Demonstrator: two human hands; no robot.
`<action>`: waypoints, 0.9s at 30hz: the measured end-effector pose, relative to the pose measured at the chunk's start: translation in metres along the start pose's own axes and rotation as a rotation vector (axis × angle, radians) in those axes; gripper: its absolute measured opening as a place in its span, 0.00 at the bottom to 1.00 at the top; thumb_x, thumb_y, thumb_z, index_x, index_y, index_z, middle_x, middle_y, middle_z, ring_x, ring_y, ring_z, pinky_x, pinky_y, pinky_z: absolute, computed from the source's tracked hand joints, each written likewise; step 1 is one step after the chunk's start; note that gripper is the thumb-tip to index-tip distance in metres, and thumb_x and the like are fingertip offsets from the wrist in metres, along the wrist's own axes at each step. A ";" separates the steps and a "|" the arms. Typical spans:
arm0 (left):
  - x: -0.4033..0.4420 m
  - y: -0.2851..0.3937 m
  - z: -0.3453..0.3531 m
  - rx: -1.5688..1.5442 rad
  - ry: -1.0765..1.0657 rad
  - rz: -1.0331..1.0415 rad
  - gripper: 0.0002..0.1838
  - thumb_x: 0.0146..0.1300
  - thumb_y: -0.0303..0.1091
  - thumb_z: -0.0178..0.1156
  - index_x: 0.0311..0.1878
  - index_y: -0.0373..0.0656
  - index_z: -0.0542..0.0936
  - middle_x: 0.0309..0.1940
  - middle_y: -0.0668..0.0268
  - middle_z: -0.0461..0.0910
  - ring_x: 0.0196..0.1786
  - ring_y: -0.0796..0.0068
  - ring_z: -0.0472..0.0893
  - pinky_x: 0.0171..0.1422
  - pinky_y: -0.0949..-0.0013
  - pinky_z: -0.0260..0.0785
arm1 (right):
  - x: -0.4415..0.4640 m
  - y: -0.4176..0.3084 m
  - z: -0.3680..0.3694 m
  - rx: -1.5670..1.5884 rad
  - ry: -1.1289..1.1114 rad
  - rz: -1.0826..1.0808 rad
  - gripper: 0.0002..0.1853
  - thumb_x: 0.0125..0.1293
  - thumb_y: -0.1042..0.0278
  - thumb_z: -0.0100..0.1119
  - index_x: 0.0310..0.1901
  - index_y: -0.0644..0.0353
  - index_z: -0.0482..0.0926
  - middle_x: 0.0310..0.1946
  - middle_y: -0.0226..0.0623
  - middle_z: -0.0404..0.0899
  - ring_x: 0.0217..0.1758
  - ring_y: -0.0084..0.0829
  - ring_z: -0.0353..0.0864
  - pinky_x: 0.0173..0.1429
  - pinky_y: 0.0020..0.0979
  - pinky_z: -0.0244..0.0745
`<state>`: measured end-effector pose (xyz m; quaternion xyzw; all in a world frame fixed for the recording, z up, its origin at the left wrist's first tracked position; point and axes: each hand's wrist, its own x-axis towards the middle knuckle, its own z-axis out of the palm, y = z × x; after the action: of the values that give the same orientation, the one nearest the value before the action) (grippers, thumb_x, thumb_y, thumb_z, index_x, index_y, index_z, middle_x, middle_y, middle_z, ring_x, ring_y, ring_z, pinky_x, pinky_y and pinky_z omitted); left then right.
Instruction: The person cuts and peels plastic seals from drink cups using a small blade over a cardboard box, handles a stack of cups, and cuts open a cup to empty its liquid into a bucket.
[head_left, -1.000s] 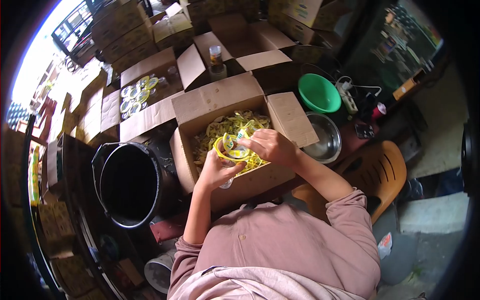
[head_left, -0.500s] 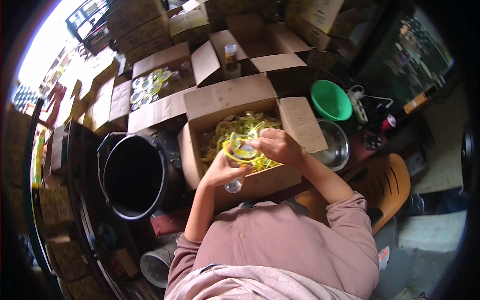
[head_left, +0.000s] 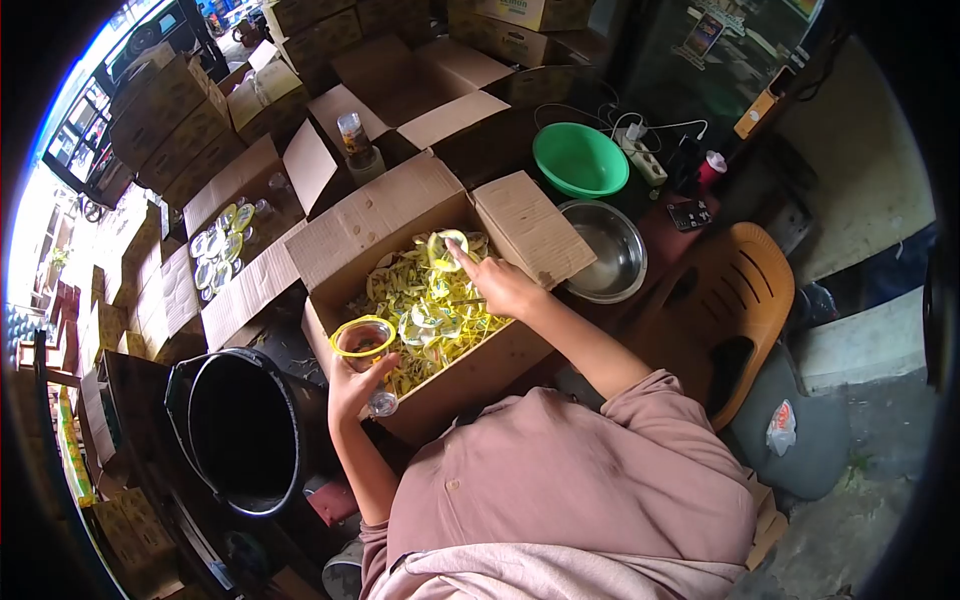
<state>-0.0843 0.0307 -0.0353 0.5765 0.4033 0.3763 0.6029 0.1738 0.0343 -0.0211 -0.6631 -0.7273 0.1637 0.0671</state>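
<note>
My left hand (head_left: 352, 385) is wrapped round a clear plastic cup with a yellow rim (head_left: 363, 338), at the left edge of an open cardboard box (head_left: 375, 220). Another small clear cup (head_left: 382, 404) shows just below this hand. Over the box, my right hand (head_left: 492, 280) holds a round yellow-edged lid (head_left: 447, 250) at its fingertips. Yellow strips and scraps (head_left: 470, 318) fill the box, with clear film pieces lying on them.
A black bucket (head_left: 290, 430) stands left of the box. To the right are a green basin (head_left: 580, 160), a metal bowl (head_left: 625, 250) and an orange chair (head_left: 770, 300). Yellow-rimmed cups (head_left: 222, 245) sit in another box at the back left. A jar (head_left: 352, 135) stands behind.
My hands have moved apart. The left has gone left with the yellow-rimmed cup, while the right has carried the lid away from it over the scraps. The view has shifted right.
</note>
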 end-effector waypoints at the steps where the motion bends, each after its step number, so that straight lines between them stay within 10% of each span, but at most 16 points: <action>1: 0.000 0.002 -0.001 0.016 0.005 0.025 0.21 0.47 0.23 0.66 0.44 0.37 0.70 0.38 0.66 0.73 0.37 0.80 0.75 0.42 0.77 0.70 | 0.000 0.001 0.000 0.017 0.008 -0.019 0.46 0.39 0.89 0.52 0.66 0.55 0.50 0.23 0.46 0.77 0.25 0.43 0.78 0.31 0.41 0.74; 12: 0.001 -0.002 0.004 -0.032 0.097 0.089 0.21 0.56 0.28 0.54 0.54 0.39 0.66 0.47 0.65 0.70 0.48 0.76 0.70 0.49 0.74 0.66 | -0.009 0.024 0.043 1.231 -0.069 -0.039 0.15 0.45 0.74 0.68 0.38 0.64 0.79 0.27 0.31 0.80 0.30 0.19 0.77 0.37 0.22 0.72; 18: 0.000 -0.005 0.020 -0.174 0.166 0.138 0.22 0.60 0.29 0.47 0.58 0.39 0.63 0.52 0.60 0.69 0.53 0.70 0.70 0.54 0.69 0.65 | -0.016 0.009 0.051 1.333 0.159 0.075 0.08 0.53 0.73 0.63 0.35 0.64 0.78 0.26 0.29 0.80 0.29 0.15 0.76 0.36 0.19 0.71; 27: 0.012 0.004 0.055 0.116 0.253 0.429 0.36 0.40 0.22 0.67 0.52 0.40 0.56 0.50 0.57 0.66 0.56 0.66 0.69 0.60 0.67 0.61 | -0.034 -0.044 0.035 1.137 0.706 -0.039 0.06 0.55 0.75 0.60 0.35 0.62 0.76 0.25 0.31 0.78 0.28 0.19 0.77 0.34 0.21 0.72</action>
<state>-0.0290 0.0201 -0.0316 0.6307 0.3648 0.5411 0.4199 0.1253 -0.0076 -0.0352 -0.5251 -0.4739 0.2935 0.6431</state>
